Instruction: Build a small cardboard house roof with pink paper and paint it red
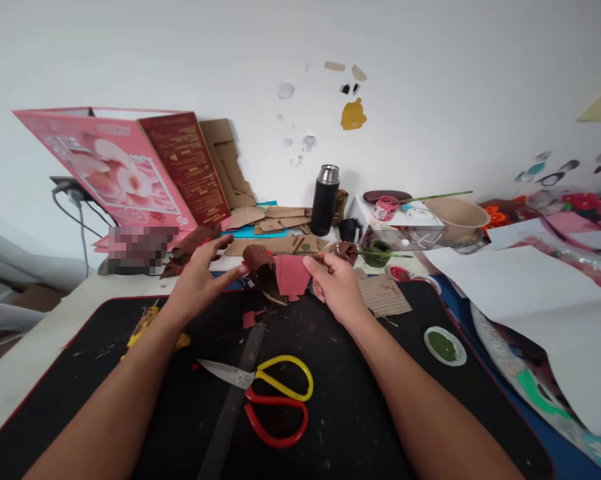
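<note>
My left hand [200,277] reaches toward a brown rolled cardboard piece [260,263], its fingertips pinching the piece's left end. My right hand [335,283] is closed on a red paper piece [293,275], held up beside the brown roll above the black mat [360,400]. A small red paper scrap [249,319] lies on the mat just below the hands. Scissors with a yellow and a red handle [270,393] lie open on the mat near me, resting across a dark metal ruler [233,400].
A black thermos [325,200] stands at the back among cardboard scraps [275,223]. A pink box [115,167] leans at the back left. White paper sheets [540,300] cover the right side. A small lid of green paint [444,345], a corrugated cardboard piece [384,295] and a beige bowl [455,213] sit right.
</note>
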The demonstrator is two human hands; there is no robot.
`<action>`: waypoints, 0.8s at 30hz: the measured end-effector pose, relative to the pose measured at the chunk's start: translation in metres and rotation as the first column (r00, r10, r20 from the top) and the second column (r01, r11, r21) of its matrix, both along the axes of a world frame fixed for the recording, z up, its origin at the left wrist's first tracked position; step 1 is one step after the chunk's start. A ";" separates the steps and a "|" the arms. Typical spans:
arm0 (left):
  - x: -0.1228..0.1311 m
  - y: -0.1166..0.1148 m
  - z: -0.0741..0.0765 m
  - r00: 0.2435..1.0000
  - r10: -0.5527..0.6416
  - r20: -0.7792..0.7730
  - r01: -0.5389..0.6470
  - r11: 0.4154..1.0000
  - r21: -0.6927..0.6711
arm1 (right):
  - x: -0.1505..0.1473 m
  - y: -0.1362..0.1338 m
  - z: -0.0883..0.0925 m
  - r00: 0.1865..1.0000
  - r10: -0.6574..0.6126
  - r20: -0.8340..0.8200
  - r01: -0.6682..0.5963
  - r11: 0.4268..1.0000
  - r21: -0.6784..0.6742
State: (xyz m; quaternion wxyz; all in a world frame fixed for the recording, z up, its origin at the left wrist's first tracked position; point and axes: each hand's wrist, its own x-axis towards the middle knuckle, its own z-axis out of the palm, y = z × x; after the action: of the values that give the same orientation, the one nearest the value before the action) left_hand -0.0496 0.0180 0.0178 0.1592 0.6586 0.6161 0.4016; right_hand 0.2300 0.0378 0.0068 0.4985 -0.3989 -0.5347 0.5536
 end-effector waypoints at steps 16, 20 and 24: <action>0.034 0.015 0.016 0.806 -0.021 -0.591 0.102 0.989 0.104 | 0.014 0.021 0.004 0.963 -0.148 -0.226 0.143 0.989 -0.038; 0.066 -0.011 0.037 0.615 0.032 -0.788 0.265 0.933 0.244 | 0.019 0.023 0.007 0.944 -0.183 -0.274 0.175 0.983 -0.054; 0.085 -0.031 0.052 0.504 0.081 -0.860 0.407 0.856 0.319 | 0.022 0.025 0.009 0.928 -0.211 -0.308 0.202 0.978 -0.061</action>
State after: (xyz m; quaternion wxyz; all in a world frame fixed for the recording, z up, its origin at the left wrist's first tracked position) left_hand 0.0353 -0.0133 0.0698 -0.2940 0.8433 0.4241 0.1503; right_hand 0.2523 0.0626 0.0162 0.6265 -0.3671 -0.3963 0.5618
